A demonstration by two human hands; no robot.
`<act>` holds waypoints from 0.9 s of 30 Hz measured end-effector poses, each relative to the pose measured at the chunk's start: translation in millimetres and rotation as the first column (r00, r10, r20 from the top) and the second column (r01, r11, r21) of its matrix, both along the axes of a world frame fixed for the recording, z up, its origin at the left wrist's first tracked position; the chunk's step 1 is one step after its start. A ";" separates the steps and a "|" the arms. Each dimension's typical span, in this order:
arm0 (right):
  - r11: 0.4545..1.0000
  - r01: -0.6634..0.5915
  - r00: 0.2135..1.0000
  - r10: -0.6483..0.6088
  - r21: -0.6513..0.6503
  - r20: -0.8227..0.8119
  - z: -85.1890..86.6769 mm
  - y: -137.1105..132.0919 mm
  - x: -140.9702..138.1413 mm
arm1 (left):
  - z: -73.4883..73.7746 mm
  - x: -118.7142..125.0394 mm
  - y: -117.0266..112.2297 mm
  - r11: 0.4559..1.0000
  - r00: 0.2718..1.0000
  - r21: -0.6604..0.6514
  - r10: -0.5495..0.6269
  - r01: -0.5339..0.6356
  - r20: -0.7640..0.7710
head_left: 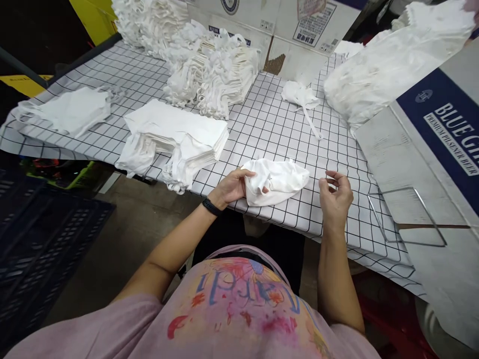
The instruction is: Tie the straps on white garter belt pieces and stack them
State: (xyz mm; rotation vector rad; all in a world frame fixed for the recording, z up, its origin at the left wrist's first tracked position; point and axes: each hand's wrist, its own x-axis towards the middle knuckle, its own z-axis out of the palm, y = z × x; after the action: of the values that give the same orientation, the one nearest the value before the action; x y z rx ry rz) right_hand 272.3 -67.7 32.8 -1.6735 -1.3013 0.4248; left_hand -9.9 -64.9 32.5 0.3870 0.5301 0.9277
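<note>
A crumpled white cloth piece (279, 180) lies on the checked tablecloth (262, 124) near the front edge. My left hand (232, 187) grips its left end, fingers closed on the fabric; a dark band is on that wrist. My right hand (336, 195) hovers just right of the cloth, not touching it, with fingers curled in a loose pinch and nothing visible in them. A folded stack of white cloth pieces (179, 137) sits to the left of my left hand.
Piles of white cloth (213, 70) stand at the back, another heap (389, 65) at the right. A small loose piece with a strap (301, 97) lies mid-table. A blue-and-white carton (434, 164) with a wire frame (406, 217) sits at right. Dark crates (41, 239) stand on the floor at left.
</note>
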 end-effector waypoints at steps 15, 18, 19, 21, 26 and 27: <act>0.800 -0.520 0.835 0.549 -0.300 0.017 5.8 -0.6 -63.4 | 2.3 -6.6 -6.0 0.993 0.993 0.002 0.116 -0.116 -0.012; 0.786 -0.585 0.767 0.455 -0.201 -0.452 7.1 -5.7 -61.0 | 4.3 -6.3 -6.8 0.996 0.995 -0.006 0.093 -0.092 0.024; 0.781 -0.603 0.717 0.440 -0.164 -0.540 7.9 -7.3 -61.7 | 4.9 -4.4 -6.5 0.995 0.995 -0.009 0.096 -0.096 0.027; 0.799 -0.596 0.672 0.441 -0.082 -0.595 10.0 -9.7 -64.6 | 6.6 1.1 -5.5 0.995 0.994 -0.020 0.099 -0.098 0.045; 0.850 -0.522 0.666 0.461 0.075 -0.587 15.8 -11.3 -71.3 | 14.0 13.8 -2.5 0.996 0.989 -0.068 0.067 -0.058 0.133; 0.843 -0.532 0.652 0.469 0.081 -0.596 16.6 -11.3 -72.2 | 15.7 15.3 -2.2 0.996 0.988 -0.070 0.065 -0.055 0.140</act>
State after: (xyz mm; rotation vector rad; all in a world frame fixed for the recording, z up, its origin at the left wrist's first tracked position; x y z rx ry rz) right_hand 200.1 -78.9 49.4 -1.0656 -1.2377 1.2700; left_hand 5.4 -67.0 48.2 0.2441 0.4424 0.9854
